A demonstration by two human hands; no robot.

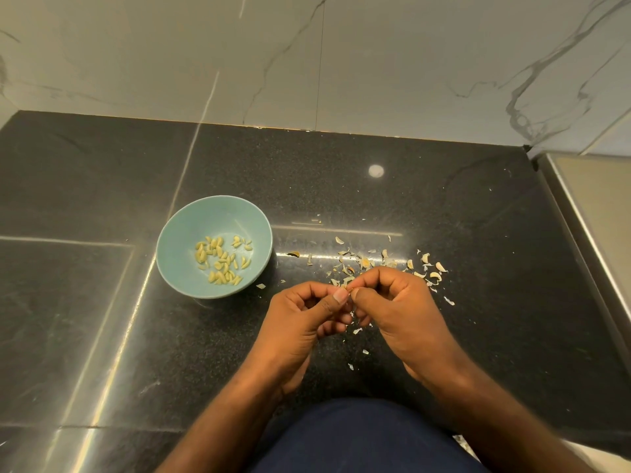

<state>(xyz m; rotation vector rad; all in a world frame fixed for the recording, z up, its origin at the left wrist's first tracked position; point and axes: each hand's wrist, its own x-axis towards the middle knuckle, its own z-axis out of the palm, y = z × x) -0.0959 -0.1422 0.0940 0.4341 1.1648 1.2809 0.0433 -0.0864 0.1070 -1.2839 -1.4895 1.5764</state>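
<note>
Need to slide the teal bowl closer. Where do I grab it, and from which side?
I'd take the teal bowl by its rim at the near right edge, thumb inside, fingers outside, coming from the right, where the left hand is nearest. It stands upright and the kernels lie low in the middle, so the wall there is bare.

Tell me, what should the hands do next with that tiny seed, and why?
Probably pry the seed open: the left hand and right hand both pinch it at their fingertips. Peeled kernels lie in the blue bowl; empty husks litter the counter beyond the hands.
</note>
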